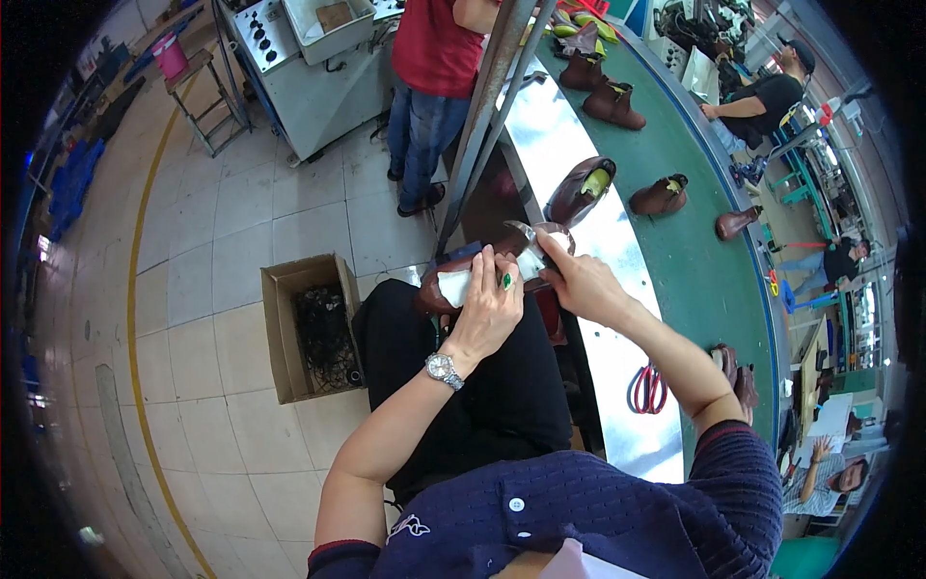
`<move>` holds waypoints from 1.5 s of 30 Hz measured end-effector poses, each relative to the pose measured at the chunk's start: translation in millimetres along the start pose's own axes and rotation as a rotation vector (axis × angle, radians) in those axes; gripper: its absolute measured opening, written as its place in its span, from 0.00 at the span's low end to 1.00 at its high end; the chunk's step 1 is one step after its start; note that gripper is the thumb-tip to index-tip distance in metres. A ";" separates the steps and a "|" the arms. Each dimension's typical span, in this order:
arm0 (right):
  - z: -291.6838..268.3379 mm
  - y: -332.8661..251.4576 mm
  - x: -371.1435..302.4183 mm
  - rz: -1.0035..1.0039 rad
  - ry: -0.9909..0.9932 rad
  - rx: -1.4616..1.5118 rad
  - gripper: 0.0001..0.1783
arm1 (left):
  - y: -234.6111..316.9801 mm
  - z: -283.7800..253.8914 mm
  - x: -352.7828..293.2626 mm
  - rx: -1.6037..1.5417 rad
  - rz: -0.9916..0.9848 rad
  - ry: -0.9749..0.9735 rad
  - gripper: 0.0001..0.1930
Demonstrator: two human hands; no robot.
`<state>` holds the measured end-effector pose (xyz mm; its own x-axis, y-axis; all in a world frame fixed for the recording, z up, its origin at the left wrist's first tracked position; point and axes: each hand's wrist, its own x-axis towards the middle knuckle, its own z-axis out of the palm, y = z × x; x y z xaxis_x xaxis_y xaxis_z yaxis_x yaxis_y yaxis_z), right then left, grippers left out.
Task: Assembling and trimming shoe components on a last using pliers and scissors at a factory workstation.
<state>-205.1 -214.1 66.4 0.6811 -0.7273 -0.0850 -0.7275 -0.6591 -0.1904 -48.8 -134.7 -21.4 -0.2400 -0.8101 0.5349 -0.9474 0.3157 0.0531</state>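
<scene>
A brown leather shoe (433, 297) lies sole-up across my lap, a white piece (453, 288) showing on its underside. My left hand (492, 307) grips it, fingers laid over the white piece; the thumb is hidden. At the shoe's far right end, my right hand (585, 282) is closed around a small tool with a curved metal tip (522, 231). Its handle is inside my fist, so its exact kind does not show. Just beyond my right hand, another brown shoe (577, 193) rests on the metal ledge, greenish-yellow filling in its opening.
Red-handled scissors (646, 389) lie on the metal ledge (617, 347) at my right. Beyond runs a green conveyor belt (690, 261) with several brown shoes. On the floor at left stands a cardboard box (280, 338) of dark tangled scraps. A metal post (479, 116) rises ahead, near a standing person (434, 87).
</scene>
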 end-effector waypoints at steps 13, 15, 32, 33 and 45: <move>-13.8 -33.9 -2.2 0.026 0.072 0.101 0.33 | -1.2 -1.0 -0.8 -0.080 -0.059 0.125 0.14; -7.3 -35.3 -3.0 0.082 0.171 0.165 0.33 | -1.7 -2.9 1.4 -0.210 -0.181 0.077 0.21; 4.9 -56.4 -0.6 0.009 0.040 0.123 0.35 | -26.0 -44.5 -17.3 -0.120 -0.266 -0.126 0.33; 5.6 -57.6 2.8 -0.032 -0.002 0.030 0.35 | -30.2 -45.4 -18.6 -0.258 -0.287 -0.060 0.34; -7.8 -33.8 27.0 -0.203 0.182 0.116 0.27 | -62.7 -63.5 -27.7 -0.725 -0.479 -0.053 0.49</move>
<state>-162.8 -213.0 78.1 0.7781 -0.6121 0.1413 -0.5563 -0.7759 -0.2975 30.7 -100.6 14.0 0.1238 -0.9524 0.2785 -0.5847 0.1568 0.7959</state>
